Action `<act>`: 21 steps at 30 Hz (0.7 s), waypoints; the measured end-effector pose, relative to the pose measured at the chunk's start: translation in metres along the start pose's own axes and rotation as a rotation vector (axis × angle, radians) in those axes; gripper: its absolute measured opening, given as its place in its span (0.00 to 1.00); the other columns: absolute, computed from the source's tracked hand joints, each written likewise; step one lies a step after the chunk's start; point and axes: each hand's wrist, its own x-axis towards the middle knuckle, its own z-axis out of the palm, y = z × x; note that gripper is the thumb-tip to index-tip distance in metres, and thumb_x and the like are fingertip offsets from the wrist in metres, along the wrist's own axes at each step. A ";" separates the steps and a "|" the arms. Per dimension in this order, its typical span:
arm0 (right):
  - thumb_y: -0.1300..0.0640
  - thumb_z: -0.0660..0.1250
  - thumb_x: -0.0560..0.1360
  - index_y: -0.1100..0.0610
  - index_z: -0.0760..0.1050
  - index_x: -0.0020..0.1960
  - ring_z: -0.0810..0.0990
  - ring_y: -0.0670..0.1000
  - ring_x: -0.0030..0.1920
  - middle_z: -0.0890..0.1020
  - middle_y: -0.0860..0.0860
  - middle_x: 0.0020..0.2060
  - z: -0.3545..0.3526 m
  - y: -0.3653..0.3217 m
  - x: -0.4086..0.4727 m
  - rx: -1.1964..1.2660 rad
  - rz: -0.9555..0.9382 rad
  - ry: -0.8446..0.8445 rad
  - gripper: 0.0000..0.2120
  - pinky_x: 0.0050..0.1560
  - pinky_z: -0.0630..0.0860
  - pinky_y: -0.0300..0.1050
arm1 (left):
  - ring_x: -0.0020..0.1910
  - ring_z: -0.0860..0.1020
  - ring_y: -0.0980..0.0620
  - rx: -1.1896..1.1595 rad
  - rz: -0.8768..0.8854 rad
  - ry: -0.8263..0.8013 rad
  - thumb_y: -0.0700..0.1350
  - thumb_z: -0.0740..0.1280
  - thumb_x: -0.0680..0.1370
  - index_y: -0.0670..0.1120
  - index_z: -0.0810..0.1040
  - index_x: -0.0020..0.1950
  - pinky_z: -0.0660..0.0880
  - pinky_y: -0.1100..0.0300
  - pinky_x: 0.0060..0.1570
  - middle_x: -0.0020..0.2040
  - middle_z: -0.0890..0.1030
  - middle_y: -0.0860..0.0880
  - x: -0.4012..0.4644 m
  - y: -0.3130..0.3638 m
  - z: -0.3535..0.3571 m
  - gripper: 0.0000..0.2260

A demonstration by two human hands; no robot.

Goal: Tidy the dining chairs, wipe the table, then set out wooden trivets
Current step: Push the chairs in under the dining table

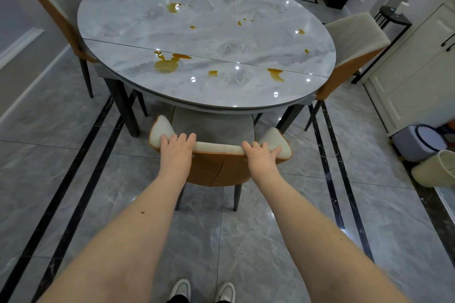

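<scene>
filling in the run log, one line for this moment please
phase: tidying chairs | left hand, right hand: gripping near chair top | table: unwiped

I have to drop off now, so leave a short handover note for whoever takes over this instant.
Hands: left hand and right hand both grip the top edge of the near chair, whose seat is partly under the table.
Done: nothing visibly finished.
Left: settle this chair, check the others, wipe the yellow-brown spills across the tabletop, then set out trivets; none, and no cloth, in view.
</scene>
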 end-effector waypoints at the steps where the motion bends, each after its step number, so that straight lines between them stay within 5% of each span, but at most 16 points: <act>1: 0.67 0.66 0.73 0.49 0.61 0.66 0.64 0.60 0.66 0.71 0.54 0.59 0.000 0.000 0.000 0.000 -0.001 0.000 0.27 0.68 0.46 0.76 | 0.63 0.70 0.45 0.004 0.000 -0.004 0.42 0.69 0.74 0.50 0.63 0.66 0.59 0.45 0.67 0.59 0.74 0.47 0.000 0.000 -0.001 0.23; 21: 0.69 0.66 0.71 0.49 0.60 0.66 0.64 0.60 0.64 0.70 0.54 0.59 0.000 0.001 0.001 -0.022 -0.023 -0.014 0.30 0.66 0.46 0.77 | 0.63 0.69 0.45 0.036 0.001 -0.045 0.41 0.66 0.76 0.50 0.63 0.66 0.59 0.46 0.67 0.60 0.74 0.47 0.000 0.001 -0.003 0.21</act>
